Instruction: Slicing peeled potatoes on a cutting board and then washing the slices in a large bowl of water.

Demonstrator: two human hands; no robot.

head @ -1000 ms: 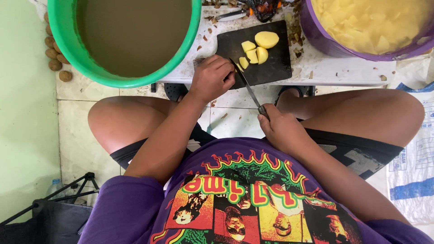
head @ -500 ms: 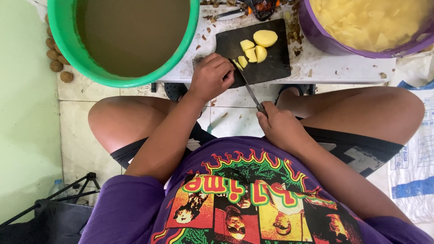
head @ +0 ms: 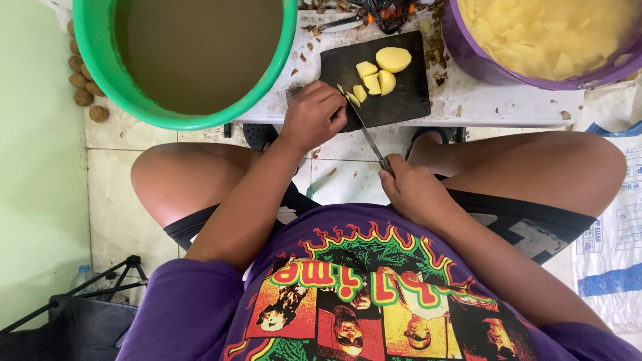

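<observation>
Potato piece (head: 350, 98), pale yellow, lies at the near left corner of the black cutting board (head: 401, 100), pinned beneath the curled fingertips of the left hand (head: 311, 115); most of the piece is hidden by those fingers, so its exact size cannot be told. Knife (head: 366, 134) runs obliquely from the right hand (head: 418, 192), which is closed around the handle just off the table edge, up to the pinned piece, where the blade tip meets the left fingertips. Step in hand, by judgement: slicing the held piece into smaller chunks, with the blade set at or in the cut. Beyond the pinching fingers, further along the board, lie three cut chunks (head: 372, 77) and one larger peeled half (head: 393, 59), apart from the piece being cut. Next stroke would call for keeping the left fingertips tucked clear of the edge, since blade and fingers are touching or nearly so. Left of the holding hand stands a green basin (head: 93, 60) of murky water; right of the board, a purple basin (head: 468, 57) holds cut potato in water. Peel scraps (head: 438, 50) litter the white table (head: 508, 103).
</observation>
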